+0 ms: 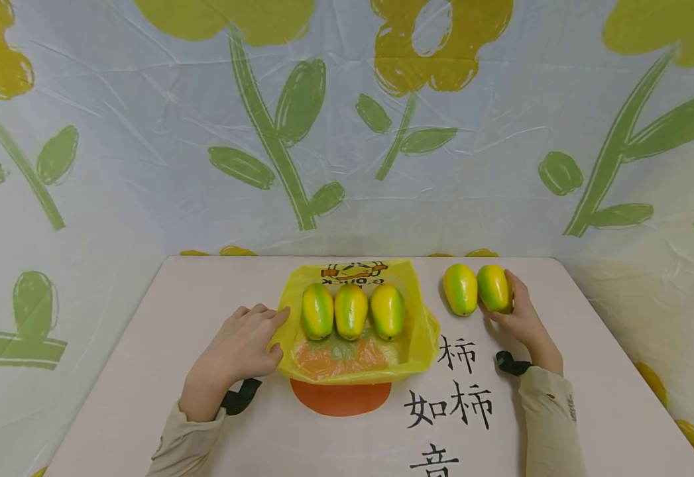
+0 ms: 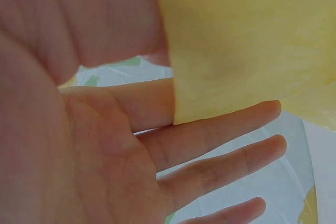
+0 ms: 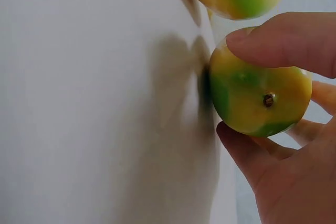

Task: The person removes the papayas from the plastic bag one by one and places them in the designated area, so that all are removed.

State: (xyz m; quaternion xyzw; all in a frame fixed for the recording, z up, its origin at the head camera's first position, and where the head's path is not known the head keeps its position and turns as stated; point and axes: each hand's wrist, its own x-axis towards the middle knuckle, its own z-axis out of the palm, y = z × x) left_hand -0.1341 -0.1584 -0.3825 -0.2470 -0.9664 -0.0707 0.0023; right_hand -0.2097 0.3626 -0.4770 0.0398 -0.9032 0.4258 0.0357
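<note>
My right hand [image 1: 525, 318] grips a small yellow-green papaya [image 1: 493, 289] at the table's back right. In the right wrist view, its thumb lies across the near end of that papaya [image 3: 262, 95], fingers on the other side. Just left of it, another papaya [image 1: 461, 289] lies apart. A yellow plastic bag [image 1: 421, 331] spreads across the table's middle, with three papayas [image 1: 350, 311] lying side by side on it. My left hand [image 1: 242, 344] is at the bag's left edge with fingers extended. In the left wrist view, the bag film [image 2: 252, 40] hides its thumb tip and index fingertip.
The pale tabletop [image 1: 239, 437] bears black printed characters [image 1: 451, 404] and an orange-red shape [image 1: 342, 397] in front of the bag. A white cloth [image 1: 347, 146] with flower prints hangs behind the table and at both sides. Black straps [image 1: 240, 397] sit at both wrists.
</note>
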